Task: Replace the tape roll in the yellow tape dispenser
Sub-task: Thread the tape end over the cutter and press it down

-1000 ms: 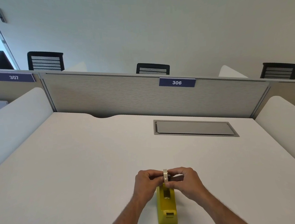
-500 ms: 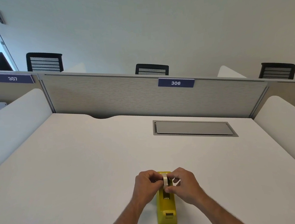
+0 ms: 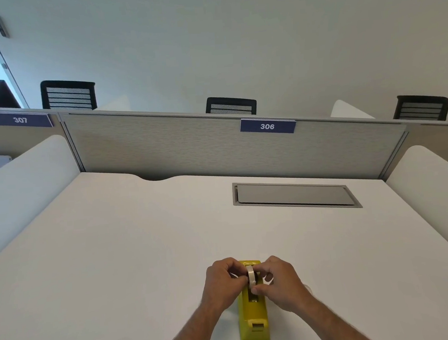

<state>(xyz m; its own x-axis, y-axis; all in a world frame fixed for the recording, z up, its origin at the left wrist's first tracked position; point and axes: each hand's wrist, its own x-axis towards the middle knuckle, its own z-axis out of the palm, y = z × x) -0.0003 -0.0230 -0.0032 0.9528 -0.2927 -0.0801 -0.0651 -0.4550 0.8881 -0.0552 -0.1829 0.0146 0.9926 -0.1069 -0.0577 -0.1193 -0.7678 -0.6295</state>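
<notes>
The yellow tape dispenser point(image 3: 253, 315) lies on the white desk point(image 3: 143, 243) near its front edge, its cutter end toward me. A pale tape roll point(image 3: 251, 276) stands on edge in the dispenser's slot, partly sunk into the body. My left hand point(image 3: 223, 282) pinches the roll from the left side. My right hand point(image 3: 281, 283) pinches it from the right, thumb at the roll's near edge. The roll's lower half and its hub are hidden by my fingers and the dispenser walls.
A grey cable hatch point(image 3: 294, 195) is set flush into the desk at the back right. A grey partition point(image 3: 215, 146) with a blue 306 label point(image 3: 267, 126) closes the far side. White side screens point(image 3: 23, 185) flank the desk. Black chairs stand beyond the partition.
Both hands have lowered the tape roll from above the dispenser down into its slot. The dispenser itself has stayed in place.
</notes>
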